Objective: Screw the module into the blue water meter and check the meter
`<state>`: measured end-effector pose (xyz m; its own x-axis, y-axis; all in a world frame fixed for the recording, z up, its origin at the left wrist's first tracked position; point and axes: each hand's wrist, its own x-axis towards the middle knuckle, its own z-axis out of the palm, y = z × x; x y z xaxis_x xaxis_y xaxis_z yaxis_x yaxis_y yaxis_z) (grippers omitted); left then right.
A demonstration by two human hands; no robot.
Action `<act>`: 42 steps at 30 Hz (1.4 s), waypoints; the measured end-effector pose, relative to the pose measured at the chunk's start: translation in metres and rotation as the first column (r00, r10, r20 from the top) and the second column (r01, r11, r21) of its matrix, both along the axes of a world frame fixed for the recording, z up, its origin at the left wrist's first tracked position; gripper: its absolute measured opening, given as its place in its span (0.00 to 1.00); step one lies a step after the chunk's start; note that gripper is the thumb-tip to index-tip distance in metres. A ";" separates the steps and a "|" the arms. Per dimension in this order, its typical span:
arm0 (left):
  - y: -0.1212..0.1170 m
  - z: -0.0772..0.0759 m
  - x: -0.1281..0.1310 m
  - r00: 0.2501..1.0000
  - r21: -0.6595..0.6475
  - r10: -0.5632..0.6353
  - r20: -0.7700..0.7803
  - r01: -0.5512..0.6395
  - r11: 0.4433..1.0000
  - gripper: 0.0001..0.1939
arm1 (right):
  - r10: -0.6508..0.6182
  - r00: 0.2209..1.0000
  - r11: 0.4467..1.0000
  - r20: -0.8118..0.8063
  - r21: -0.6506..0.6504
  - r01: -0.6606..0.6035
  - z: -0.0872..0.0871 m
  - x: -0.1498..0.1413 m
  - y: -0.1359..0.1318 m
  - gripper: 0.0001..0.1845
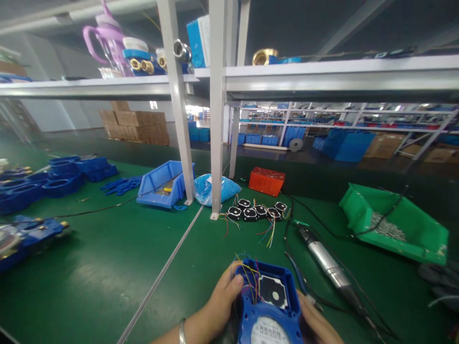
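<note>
Blue meter housing (245,316) sits over the near side of a green worktop (107,267), its flanks held in the grip of a person's left hand (220,296) and right hand (317,321), seemingly to steady it while leaving the black module (267,292) inside exposed.

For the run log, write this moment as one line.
left hand: holds blue housing | right hand: touches its right side | black module: inside | silver tool: on green table
</note>
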<state>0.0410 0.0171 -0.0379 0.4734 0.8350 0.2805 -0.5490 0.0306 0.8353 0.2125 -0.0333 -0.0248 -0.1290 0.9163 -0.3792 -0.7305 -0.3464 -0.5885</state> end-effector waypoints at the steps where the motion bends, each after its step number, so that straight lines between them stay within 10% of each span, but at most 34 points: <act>1: 0.000 -0.001 -0.001 1.000 0.017 0.007 -0.026 -0.006 1.000 0.20 | 0.010 0.999 1.000 -0.033 0.017 -0.009 0.003 0.000 0.000 0.32; 8: 0.002 -0.007 -0.012 0.970 0.163 0.107 -0.217 -0.072 0.984 0.19 | 0.088 0.994 0.990 -0.062 0.117 -0.080 0.005 -0.001 -0.004 0.10; 16: -0.003 0.003 -0.020 0.900 0.298 0.177 -0.398 -0.055 0.953 0.26 | 0.032 0.999 0.997 0.015 0.064 -0.032 0.008 -0.006 -0.002 0.10; 42: -0.004 0.002 -0.024 0.969 0.179 -0.025 -0.247 0.071 0.981 0.19 | 0.055 0.997 0.998 0.047 0.026 -0.056 0.011 -0.006 0.000 0.11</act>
